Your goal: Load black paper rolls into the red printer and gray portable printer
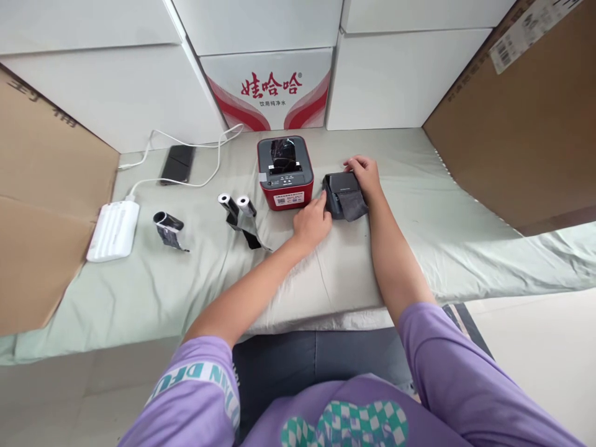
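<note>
Two hands are bracketing a small black printer (342, 189), grey cloth draping its front: left hand (311, 225) fingers touching its left edge, right hand (365, 175) fingers curling over its back-right corner.

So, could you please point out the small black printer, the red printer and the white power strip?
small black printer (342, 185): head view, its top lid.
red printer (285, 197): head view, its red front face.
white power strip (113, 230): head view, its top surface.
</note>
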Demonstrator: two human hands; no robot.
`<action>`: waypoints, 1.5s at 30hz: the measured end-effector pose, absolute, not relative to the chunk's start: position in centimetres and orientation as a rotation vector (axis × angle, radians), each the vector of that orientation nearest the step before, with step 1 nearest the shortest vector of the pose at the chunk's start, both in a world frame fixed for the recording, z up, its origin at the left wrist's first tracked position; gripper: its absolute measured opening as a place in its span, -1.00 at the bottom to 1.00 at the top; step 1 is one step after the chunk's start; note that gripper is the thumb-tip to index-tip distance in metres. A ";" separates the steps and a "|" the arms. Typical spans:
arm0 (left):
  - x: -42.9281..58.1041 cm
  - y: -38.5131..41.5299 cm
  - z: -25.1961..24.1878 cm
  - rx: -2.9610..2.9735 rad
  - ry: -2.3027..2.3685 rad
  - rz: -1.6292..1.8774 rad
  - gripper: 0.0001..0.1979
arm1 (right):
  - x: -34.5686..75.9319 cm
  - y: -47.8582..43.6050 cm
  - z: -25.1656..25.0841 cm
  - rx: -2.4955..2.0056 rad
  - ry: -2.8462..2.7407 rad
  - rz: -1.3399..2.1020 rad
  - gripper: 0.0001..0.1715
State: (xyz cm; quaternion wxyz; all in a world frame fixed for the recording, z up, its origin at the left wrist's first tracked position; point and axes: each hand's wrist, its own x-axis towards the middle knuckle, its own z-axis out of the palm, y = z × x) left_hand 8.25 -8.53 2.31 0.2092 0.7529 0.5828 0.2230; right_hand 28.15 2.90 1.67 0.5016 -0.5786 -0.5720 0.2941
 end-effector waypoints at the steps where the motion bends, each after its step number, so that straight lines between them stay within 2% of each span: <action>1: 8.2 -8.4 2.3 2.102 1.616 0.619 -0.36 | 28.2 3.0 1.5 -1.395 -1.382 0.705 -0.48; 5: 8.0 -8.1 2.4 2.135 1.600 0.593 -0.37 | 28.5 3.3 1.1 -1.452 -1.349 0.696 -0.27; 16: 8.2 -7.7 2.6 2.144 1.615 0.554 -0.42 | 27.1 2.0 3.0 -1.460 -1.330 0.894 -0.07; 34: 8.0 -8.1 1.7 2.146 1.512 0.845 -0.43 | 26.7 1.8 3.3 -1.462 -1.305 0.869 -0.10; 40: 7.7 -6.2 0.7 2.007 1.223 0.892 -0.18 | 26.8 1.8 3.2 -1.430 -1.302 0.838 -0.04; 45: 7.7 -5.9 0.5 2.010 1.258 0.862 -0.22 | 26.8 1.5 3.2 -1.447 -1.296 0.867 -0.03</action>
